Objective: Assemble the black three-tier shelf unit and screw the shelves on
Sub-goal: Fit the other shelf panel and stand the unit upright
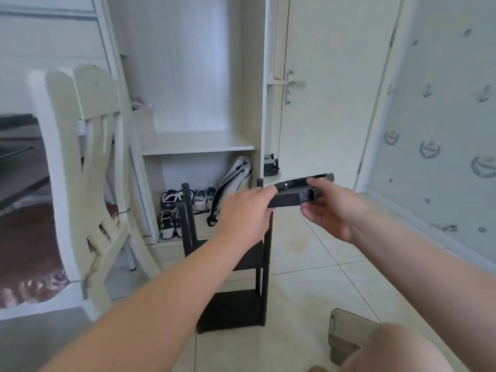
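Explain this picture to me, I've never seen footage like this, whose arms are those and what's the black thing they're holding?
No machine here: a camera worn on a person's head looks forward and down, so the two bare arms are that person's own. The left hand and right hand both grip a black shelf panel, fingers curled round it, above a partly built black shelf unit standing on the tiled floor. A white chair is at the left; shoes sit in the open wardrobe behind.

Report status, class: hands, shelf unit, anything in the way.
Left hand and right hand grip the black shelf panel, near the post tops. Two tiers on the shelf unit. White chair close beside it.
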Tool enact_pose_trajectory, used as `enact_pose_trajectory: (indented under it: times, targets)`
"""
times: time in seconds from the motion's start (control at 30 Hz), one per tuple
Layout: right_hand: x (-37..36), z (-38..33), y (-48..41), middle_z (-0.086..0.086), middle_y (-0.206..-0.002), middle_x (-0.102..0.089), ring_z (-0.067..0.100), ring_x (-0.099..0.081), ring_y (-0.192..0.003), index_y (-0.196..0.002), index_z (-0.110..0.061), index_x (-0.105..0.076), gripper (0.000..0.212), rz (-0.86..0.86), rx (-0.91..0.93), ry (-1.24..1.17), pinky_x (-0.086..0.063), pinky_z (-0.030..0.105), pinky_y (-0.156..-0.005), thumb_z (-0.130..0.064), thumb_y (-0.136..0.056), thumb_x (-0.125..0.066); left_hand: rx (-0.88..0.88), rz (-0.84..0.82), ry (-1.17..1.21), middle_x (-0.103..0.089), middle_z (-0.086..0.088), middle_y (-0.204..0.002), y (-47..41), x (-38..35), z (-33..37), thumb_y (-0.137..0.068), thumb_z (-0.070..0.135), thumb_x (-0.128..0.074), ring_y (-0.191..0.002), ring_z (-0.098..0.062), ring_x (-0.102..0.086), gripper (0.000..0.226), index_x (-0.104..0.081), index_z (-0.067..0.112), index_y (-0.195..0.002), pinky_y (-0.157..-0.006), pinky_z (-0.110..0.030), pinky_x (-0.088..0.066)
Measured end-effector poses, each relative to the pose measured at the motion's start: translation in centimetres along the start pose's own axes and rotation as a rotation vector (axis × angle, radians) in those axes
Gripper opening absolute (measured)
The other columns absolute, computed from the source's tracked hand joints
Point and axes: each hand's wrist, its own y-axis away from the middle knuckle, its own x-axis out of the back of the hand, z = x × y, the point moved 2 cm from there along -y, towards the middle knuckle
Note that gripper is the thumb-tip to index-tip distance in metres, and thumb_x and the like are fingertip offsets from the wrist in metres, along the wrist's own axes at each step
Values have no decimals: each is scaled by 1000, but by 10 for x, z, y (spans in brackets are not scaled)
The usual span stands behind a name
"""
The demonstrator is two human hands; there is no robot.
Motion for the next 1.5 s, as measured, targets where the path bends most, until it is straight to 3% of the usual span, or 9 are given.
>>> enact_pose_trajectory:
  times: [0.17,0.37,0.47,0.6,0.73,0.83,0.97,1.33,1.5]
  targets:
    - [-37,-12,-16,5,-102,-75,20,-75,-91,-109,-18,-63,38,-73,115,176,-59,33,-73,-52,-92,-67,229,143,170,-52,14,-67,-4,9,-45,-95,32,-60,-67,-21,-55,10,-55,26,-102,-57,-33,-39]
    - [-54,10,-79,-13,-123,-61,10,-57,-112,-134,-28,-49,46,92,342,383,-44,36,-93,-41,-93,-67,607,267,942,-70,26,-97,-31,-2,-123,-92,24,-65,-92,3,-66,22,-62,45,-98,-81,-27,-53]
    - [-57,29,-114,-8,-141,-48,12,-47,-125,-146,-28,-40,59,173,368,368,-35,33,-95,-39,-94,-67,683,359,1138,-73,23,-100,-39,-13,-157,-93,20,-66,-92,0,-69,21,-65,38,-104,-77,-24,-56]
    - [-61,50,-157,-6,-161,-30,16,-32,-147,-158,-27,-23,79,230,295,305,-33,38,-103,-43,-94,-66,870,339,1248,-74,11,-107,-41,-32,-204,-94,25,-66,-105,-15,-68,19,-66,32,-112,-82,-44,-59]
    - [-63,59,-186,-1,-145,-52,21,-54,-129,-157,-21,-29,76,169,183,146,-43,40,-106,-40,-94,-68,1020,272,1313,-77,6,-101,-37,-50,-236,-93,26,-68,-102,-17,-69,22,-68,23,-114,-69,-31,-53]
    - [-62,60,-200,4,-117,-70,22,-70,-103,-126,-9,-63,35,112,162,165,-55,35,-87,-29,-97,-66,1115,246,1349,-76,-2,-105,-34,-60,-250,-92,25,-69,-100,-20,-69,23,-68,16,-113,-61,-27,-57]
    - [-60,66,-213,0,-96,-72,19,-62,-77,-116,-12,-71,20,87,174,219,-51,29,-74,-16,-97,-64,1143,213,1382,-77,-3,-100,-32,-68,-256,-93,24,-69,-92,-19,-74,25,-68,11,-114,-67,-32,-60]
    - [-55,75,-226,-8,-69,-71,16,-64,-66,-81,-17,-74,9,182,188,259,-51,26,-72,-21,-89,-74,1087,261,975,-71,14,-77,-32,-84,-262,-97,35,-59,-78,-10,-65,10,-63,30,-89,-62,-27,-47]
    - [-51,81,-226,2,-81,-68,20,-64,-75,-85,-10,-69,17,193,153,239,-53,32,-80,-25,-90,-73,1205,263,997,-70,8,-76,-24,-89,-269,-94,32,-60,-71,-10,-67,11,-63,24,-87,-72,-32,-53]
